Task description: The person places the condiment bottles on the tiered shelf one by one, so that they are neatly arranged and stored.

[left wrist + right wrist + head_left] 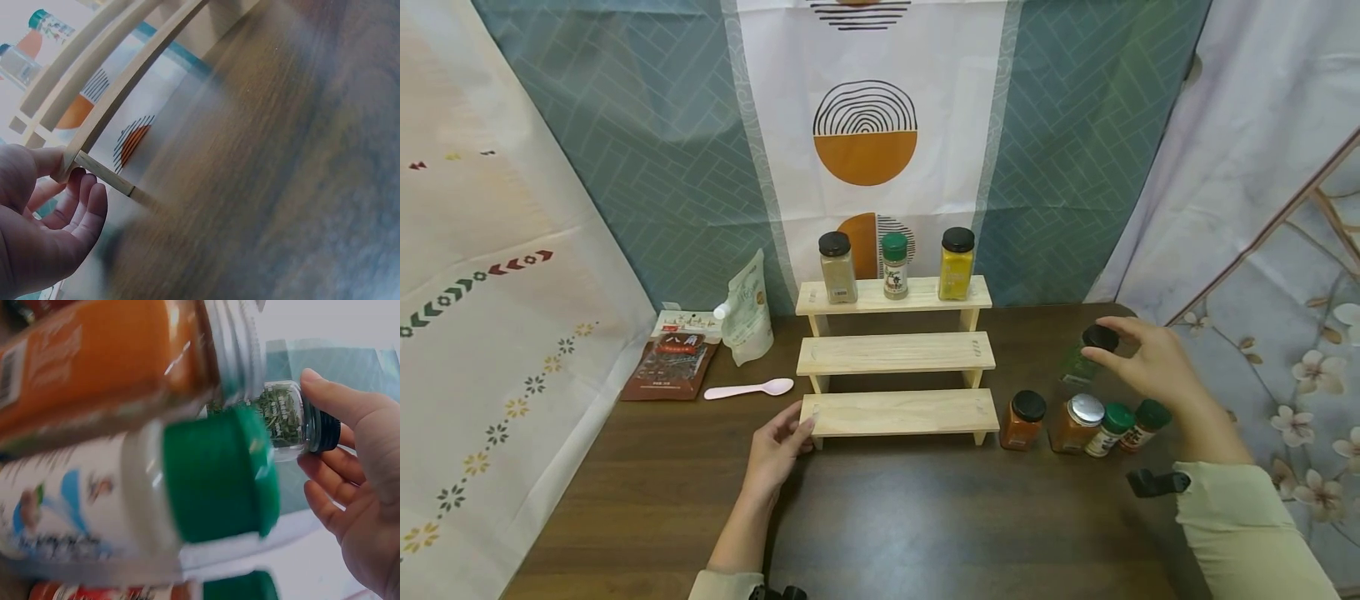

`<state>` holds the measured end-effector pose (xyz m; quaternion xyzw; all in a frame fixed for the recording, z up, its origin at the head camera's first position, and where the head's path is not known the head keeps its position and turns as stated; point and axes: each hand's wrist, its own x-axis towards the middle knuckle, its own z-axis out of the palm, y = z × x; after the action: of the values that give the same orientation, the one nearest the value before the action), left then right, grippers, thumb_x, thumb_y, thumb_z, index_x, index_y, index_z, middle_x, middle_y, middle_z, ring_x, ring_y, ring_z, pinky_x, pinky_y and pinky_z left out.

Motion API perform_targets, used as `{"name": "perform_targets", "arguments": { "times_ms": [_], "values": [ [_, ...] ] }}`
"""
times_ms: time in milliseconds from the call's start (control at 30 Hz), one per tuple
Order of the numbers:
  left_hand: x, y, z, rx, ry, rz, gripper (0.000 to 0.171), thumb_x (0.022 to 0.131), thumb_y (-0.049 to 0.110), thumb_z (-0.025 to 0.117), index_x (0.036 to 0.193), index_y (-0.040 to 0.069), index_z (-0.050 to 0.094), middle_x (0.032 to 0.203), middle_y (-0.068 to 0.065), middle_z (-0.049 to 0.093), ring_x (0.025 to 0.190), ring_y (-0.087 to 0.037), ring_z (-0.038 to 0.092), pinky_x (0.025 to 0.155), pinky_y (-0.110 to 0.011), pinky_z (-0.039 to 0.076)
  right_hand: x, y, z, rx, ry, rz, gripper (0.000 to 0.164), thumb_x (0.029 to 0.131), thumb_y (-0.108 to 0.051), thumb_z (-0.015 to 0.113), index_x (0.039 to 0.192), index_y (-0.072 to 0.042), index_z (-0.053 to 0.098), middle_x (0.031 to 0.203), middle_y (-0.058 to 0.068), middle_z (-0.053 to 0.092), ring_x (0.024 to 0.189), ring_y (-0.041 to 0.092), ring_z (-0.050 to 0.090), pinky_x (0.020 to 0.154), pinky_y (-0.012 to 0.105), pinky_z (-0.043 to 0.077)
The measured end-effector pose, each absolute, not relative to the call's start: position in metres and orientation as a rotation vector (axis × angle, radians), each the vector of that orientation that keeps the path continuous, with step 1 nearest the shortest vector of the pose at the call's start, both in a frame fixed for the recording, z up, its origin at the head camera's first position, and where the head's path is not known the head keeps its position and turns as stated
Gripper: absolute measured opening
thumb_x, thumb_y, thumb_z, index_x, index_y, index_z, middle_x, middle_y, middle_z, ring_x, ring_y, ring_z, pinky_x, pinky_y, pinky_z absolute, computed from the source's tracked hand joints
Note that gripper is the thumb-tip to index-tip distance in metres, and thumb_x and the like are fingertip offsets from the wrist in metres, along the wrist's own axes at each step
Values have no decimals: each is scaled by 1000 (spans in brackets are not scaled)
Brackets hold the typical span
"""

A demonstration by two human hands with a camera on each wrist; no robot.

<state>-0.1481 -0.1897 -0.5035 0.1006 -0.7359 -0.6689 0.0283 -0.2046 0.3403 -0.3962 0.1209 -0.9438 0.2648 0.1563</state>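
Observation:
My left hand [772, 454] pinches the left end of the lowest step of a three-tier wooden shelf [898, 414]. In the left wrist view, its thumb lies on the board and the other fingers curl underneath. At the right, my right hand [1150, 367] holds a clear jar of dried green herbs [284, 419] near its black lid, between thumb and fingers. On the top tier stand a beige spice jar [839, 271], a small green-capped bottle [895, 271] and a yellow spice jar [956, 267].
Right of the shelf stand an orange-red jar [1023, 423], a silver-lidded jar [1077, 425] and two green-capped bottles, one white-labelled [1105, 435], one red-labelled [1138, 433]. Left are a brown spice packet [672, 362], a spouted pouch [747, 317] and a pink spoon [748, 389].

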Motion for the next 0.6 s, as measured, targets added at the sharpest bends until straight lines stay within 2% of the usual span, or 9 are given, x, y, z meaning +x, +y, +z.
{"name": "perform_targets", "arguments": {
  "times_ms": [267, 433, 600],
  "values": [
    [-150, -190, -503, 321, -2276, -2065, 43, 97, 7, 69, 138, -2, 59, 93, -12, 69, 74, -16, 65, 68, -25, 58, -214, 314, -373, 362, -2684, 847, 58, 88, -36, 81, 135, -5, 64, 131, 24, 62, 109, 45, 59, 87, 65, 47],
    [-150, -190, -504, 322, -2272, -2069, 43, 97, 7, 69, 138, -1, 59, 93, -12, 69, 74, -16, 65, 68, -25, 58, -217, 300, -361, 450, -2629, 840, 54, 87, -31, 82, 132, -6, 66, 127, 23, 65, 103, 40, 61, 82, 61, 48],
    [-149, -190, -504, 315, -2294, -2055, 44, 97, 9, 70, 138, -2, 59, 95, -12, 70, 76, -18, 65, 69, -25, 58, -220, 287, -354, 509, -2593, 826, 51, 85, -27, 84, 129, -6, 68, 121, 18, 69, 97, 32, 61, 77, 51, 49]
  ]
}}
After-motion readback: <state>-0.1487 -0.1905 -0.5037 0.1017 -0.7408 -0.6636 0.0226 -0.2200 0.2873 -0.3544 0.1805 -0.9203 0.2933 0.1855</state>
